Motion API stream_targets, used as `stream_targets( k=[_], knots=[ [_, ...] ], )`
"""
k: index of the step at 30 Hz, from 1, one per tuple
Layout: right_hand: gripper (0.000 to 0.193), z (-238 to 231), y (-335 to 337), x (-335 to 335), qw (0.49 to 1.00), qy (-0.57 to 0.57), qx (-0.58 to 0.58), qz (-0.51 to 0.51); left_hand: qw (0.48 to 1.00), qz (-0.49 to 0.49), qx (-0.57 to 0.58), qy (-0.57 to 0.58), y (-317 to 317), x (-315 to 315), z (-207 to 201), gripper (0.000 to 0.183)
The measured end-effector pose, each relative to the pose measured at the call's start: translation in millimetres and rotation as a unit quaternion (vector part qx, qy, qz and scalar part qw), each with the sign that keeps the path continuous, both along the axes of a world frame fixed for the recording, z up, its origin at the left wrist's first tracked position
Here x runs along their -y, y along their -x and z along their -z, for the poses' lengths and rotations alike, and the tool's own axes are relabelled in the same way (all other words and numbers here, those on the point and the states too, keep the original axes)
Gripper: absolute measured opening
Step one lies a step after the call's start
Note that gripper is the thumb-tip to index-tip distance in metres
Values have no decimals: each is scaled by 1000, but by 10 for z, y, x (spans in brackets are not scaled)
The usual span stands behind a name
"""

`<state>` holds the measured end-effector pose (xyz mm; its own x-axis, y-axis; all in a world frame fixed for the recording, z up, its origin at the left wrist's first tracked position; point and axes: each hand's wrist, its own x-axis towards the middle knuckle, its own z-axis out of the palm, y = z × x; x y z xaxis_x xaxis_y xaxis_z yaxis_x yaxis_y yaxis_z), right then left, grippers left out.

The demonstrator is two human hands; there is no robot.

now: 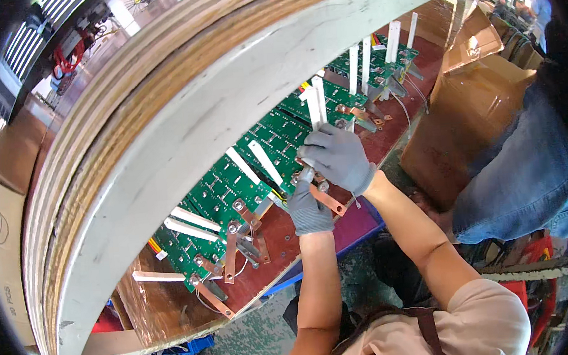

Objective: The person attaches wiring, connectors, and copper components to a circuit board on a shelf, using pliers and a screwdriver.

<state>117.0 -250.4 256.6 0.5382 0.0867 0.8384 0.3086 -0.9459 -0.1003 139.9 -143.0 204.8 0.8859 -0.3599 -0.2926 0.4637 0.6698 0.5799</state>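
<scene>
My left hand (309, 205) and my right hand (337, 156), both in grey gloves, meet at the near edge of a green circuit board (274, 135). Their fingers are closed together around a small spot by a copper strip (328, 201), which sticks out below them toward me. What the fingertips grip is mostly hidden by the gloves. White flat strips (266, 163) stand up from the board to the left of my hands, and another white strip (317, 105) rises just behind my right hand. More copper strips (231, 255) are bolted along the board's edge at left.
The boards lie on a dark red bench top (276, 235), beneath a thick wooden shelf edge (178, 106). An open cardboard box (460, 123) stands at right, beside a person's jeans-clad leg (523, 165). A blue tray rim (368, 232) shows below the bench edge.
</scene>
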Motion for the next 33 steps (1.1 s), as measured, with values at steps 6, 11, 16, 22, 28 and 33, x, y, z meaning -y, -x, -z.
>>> stream_targets(
  k=[6, 11, 16, 22, 28, 33],
  knots=[
    [13, -65, -100, 41, 986, 4, -161, -32, 994, 6, 58, 89, -151, 3, 295, 18],
    [15, -74, -104, 80, 976, -43, -199, -70, 998, -5, 1, 62, -156, 7, 263, 31],
    [20, 16, 111, -23, 981, -124, -135, -61, 1000, 0, -17, 13, -56, 49, 132, 24],
    [21, 585, 432, 347, 732, -679, 30, 42, 997, -14, 47, 63, -146, -105, 209, 15],
    [16, 1333, 630, 1232, 595, -777, 191, 75, 1000, 16, 25, -3, -108, -35, 113, 16],
    [19, 1803, 515, 1493, 657, -716, 158, 173, 999, 31, 40, -10, -108, -88, 104, 13]
  ],
)
